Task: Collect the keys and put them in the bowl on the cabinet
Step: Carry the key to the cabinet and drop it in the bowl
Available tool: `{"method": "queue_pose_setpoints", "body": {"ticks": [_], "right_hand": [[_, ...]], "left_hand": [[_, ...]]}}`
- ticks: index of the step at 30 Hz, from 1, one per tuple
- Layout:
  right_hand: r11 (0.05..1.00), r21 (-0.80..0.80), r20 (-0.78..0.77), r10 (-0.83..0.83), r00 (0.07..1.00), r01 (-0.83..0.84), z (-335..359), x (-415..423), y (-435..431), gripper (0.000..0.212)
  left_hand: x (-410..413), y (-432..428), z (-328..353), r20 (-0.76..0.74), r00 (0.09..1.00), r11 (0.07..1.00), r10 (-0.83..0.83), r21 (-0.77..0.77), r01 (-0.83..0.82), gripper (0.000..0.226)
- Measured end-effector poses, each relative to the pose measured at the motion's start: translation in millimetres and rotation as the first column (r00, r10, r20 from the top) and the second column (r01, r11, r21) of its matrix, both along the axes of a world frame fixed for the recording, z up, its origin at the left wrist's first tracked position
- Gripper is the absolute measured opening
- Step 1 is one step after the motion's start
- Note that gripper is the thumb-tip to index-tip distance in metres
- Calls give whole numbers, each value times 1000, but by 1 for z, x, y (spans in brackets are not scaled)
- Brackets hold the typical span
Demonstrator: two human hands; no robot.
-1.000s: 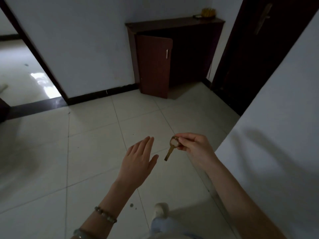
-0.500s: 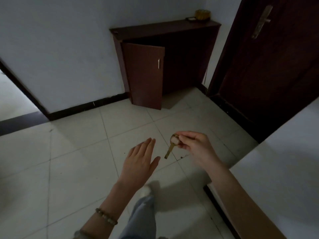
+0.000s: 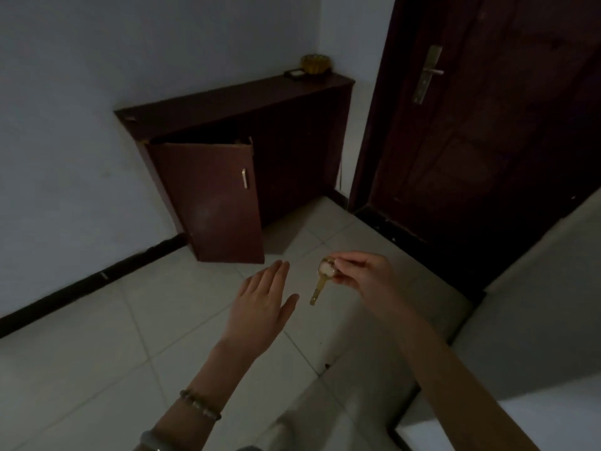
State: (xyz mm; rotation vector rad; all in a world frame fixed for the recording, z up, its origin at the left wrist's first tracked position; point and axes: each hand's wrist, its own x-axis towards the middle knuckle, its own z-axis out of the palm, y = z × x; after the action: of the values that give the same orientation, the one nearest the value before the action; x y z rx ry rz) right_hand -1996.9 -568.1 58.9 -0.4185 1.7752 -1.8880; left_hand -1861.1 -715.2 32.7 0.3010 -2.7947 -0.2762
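Note:
My right hand (image 3: 364, 275) pinches the head of a brass key (image 3: 320, 284), which hangs blade down over the tiled floor. My left hand (image 3: 260, 307) is open, palm down, fingers together, just left of the key and not touching it. A yellowish bowl (image 3: 314, 63) stands on the far right end of the dark wooden cabinet (image 3: 227, 99) against the white wall, well ahead of both hands.
The cabinet's left door (image 3: 214, 203) hangs ajar. A small flat dish (image 3: 295, 74) sits next to the bowl. A dark door (image 3: 487, 125) with a metal handle is on the right. A white wall corner (image 3: 536, 304) juts in at right. Pale tiled floor lies between me and the cabinet.
The view has moved closer to the cabinet and turned right, so the doorway at left is gone. Both hands keep their pose, with the key still held.

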Motion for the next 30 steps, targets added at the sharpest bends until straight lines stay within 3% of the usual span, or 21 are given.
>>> {"method": "queue_pose_setpoints", "body": {"ticks": [10,30], "right_hand": [[995,33,62,-95,994,94,-8,-133,-57,20],[994,32,-57,-104,993,106,24,-506,-158,20]], "left_hand": [[-147,-73,-7,11,998,997,-67,36,67,54],[-547,-172,18,-11,994,993,-112,20,112,57]]}}
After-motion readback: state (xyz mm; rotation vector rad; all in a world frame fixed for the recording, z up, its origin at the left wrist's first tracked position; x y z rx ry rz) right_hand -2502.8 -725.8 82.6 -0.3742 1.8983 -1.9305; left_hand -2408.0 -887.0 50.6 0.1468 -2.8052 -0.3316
